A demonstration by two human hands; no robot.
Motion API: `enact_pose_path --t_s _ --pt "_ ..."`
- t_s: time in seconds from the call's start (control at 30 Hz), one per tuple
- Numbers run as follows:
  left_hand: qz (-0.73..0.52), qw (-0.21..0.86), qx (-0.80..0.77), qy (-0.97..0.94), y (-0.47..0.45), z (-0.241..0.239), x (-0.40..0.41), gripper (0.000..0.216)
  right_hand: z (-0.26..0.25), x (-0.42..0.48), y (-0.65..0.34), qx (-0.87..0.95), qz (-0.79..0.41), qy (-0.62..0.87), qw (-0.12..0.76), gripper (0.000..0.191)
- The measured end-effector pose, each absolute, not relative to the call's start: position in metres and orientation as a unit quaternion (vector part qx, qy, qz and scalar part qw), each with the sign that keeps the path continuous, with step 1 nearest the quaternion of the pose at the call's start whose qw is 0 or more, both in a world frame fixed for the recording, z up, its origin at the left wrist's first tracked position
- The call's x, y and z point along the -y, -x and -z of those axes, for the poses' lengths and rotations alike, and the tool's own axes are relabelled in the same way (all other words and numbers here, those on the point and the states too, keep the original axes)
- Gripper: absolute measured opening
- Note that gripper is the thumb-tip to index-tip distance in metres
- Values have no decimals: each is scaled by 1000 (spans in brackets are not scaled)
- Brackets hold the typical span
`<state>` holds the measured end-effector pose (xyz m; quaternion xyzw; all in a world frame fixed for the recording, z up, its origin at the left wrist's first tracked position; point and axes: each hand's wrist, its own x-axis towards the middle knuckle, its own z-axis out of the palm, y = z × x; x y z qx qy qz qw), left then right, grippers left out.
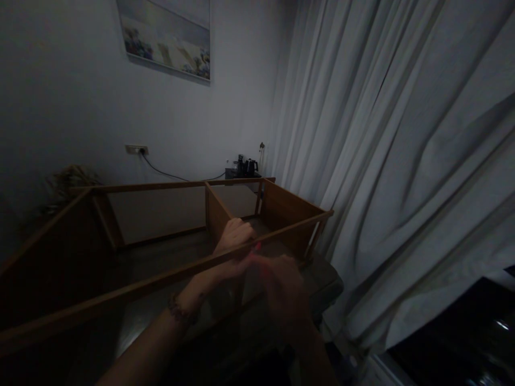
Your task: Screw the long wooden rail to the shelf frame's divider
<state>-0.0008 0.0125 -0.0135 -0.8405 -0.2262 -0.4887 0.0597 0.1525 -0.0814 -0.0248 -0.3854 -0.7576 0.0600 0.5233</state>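
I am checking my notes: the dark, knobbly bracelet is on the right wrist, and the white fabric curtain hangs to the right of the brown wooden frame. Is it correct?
One side is wrong: the head view shows the dark, knobbly bracelet on the left wrist. The rest holds.

Left grip (234, 234) near blurred right grip (285, 287)

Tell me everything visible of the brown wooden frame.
The open brown wooden frame has slim rails, corner posts, flat end panels and one divider panel. It stands before the pale wall, its right end near the white curtain. The left hand lies partly behind its front rail, near the divider; the blurred right hand is in front. Contact is unclear.
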Motion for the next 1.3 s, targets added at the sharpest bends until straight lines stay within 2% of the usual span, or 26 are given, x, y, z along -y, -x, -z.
enact_pose_path --t_s 0.13,0.23,0.37,0.47,0.53,0.67,0.8,0.97,1.17,1.3 --pt "482 67 237 841 0 13 -12 22 30 84 -142 658 -274 390 583 44" --pt "483 70 234 841 0 12 -11 21 29 84 -136 615 -311 394 609 53" --pt "489 66 216 843 1 12 -11 21 26 83 -138 603 -343 374 615 27" --pt "485 65 216 845 1 13 -11 21 25 84 -141 590 -384 362 611 34" --pt "480 64 225 845 2 13 -11 22 27 85 -142 592 -382 364 610 36" --pt "479 57 232 845 2 14 -12 18 34 86 -142 600 -347 380 613 27" --pt "479 62 230 845 2 13 -12 13 40 87 -142 626 -242 392 630 15" --pt "478 67 224 847 1 8 -8 13 43 85 -145 612 -145 417 656 8" --pt "475 56 247 843 -1 6 -5 15 39 83 -151 595 -221 412 654 14" --pt "478 52 245 842 0 8 -6 14 31 79 -153 610 -220 381 659 16"
